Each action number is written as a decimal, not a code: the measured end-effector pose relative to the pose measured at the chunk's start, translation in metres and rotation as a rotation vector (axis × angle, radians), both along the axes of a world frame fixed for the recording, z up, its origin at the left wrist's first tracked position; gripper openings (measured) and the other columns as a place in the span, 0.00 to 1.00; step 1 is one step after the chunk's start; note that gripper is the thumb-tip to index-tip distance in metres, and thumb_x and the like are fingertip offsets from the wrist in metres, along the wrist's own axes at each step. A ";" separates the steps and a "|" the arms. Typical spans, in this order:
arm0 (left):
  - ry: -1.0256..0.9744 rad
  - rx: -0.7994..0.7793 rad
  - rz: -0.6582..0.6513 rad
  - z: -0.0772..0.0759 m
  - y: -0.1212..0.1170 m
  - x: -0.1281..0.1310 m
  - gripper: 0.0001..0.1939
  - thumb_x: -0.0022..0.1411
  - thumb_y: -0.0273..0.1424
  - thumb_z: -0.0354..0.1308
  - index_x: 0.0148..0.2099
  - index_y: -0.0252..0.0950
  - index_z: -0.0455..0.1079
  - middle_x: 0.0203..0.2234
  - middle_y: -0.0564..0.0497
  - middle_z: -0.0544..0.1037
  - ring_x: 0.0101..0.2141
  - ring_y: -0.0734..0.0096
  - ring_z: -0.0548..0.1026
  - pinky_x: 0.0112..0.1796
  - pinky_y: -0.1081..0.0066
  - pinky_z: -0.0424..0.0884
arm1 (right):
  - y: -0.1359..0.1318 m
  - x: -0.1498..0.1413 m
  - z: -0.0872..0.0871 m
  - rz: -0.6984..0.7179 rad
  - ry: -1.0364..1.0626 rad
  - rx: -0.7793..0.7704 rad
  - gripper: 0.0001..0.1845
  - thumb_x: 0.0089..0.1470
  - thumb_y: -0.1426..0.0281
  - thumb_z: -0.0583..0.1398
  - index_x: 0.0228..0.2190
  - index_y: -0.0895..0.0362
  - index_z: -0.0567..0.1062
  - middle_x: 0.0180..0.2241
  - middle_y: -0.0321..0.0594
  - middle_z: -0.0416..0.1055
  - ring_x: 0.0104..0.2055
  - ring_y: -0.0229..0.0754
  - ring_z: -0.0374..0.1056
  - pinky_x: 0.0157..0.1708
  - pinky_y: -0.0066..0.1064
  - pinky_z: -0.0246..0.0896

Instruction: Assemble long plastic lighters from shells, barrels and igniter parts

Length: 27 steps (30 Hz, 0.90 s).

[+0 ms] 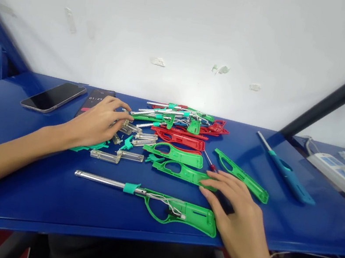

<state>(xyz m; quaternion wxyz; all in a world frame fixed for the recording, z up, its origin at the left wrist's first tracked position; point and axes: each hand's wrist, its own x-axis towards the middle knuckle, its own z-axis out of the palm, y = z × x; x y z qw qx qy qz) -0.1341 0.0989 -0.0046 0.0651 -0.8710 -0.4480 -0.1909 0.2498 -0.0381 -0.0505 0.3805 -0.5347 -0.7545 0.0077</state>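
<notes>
The blue table (pixel 30 197) spans the frame; my right hand (pixel 239 203), lower right of centre, extends its fingers over the right end of a green half-shell (pixel 181 172), and I cannot tell whether it grips anything; my left hand (pixel 102 121), left of centre, curves its fingers at the clear reservoirs (pixel 105 156), its grip likewise indeterminable; the open green handle (pixel 200 217) with metal tube (pixel 100 179) and white wires lies flat at lower centre, just beside my right thumb; tube assemblies (pixel 175 113) are piled at upper centre; a blue lighter (pixel 290 178) lies at right; a dark-screened phone (pixel 54 97) lies at left; teal clips (pixel 128 142) lie among the reservoirs.
</notes>
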 end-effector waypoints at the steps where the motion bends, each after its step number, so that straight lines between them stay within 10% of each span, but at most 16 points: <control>1: 0.008 -0.008 0.002 -0.001 0.000 0.000 0.25 0.75 0.38 0.44 0.54 0.37 0.83 0.55 0.36 0.78 0.58 0.41 0.71 0.57 0.41 0.72 | 0.000 0.000 0.000 -0.002 0.000 -0.006 0.06 0.69 0.62 0.64 0.42 0.45 0.84 0.48 0.36 0.85 0.59 0.55 0.76 0.58 0.54 0.71; 27: 0.122 -0.011 0.026 0.003 0.021 0.015 0.24 0.74 0.43 0.49 0.38 0.38 0.84 0.45 0.37 0.82 0.48 0.44 0.75 0.49 0.48 0.73 | -0.005 -0.008 0.009 0.015 0.026 0.013 0.05 0.68 0.63 0.65 0.42 0.46 0.83 0.48 0.35 0.85 0.59 0.53 0.75 0.60 0.53 0.70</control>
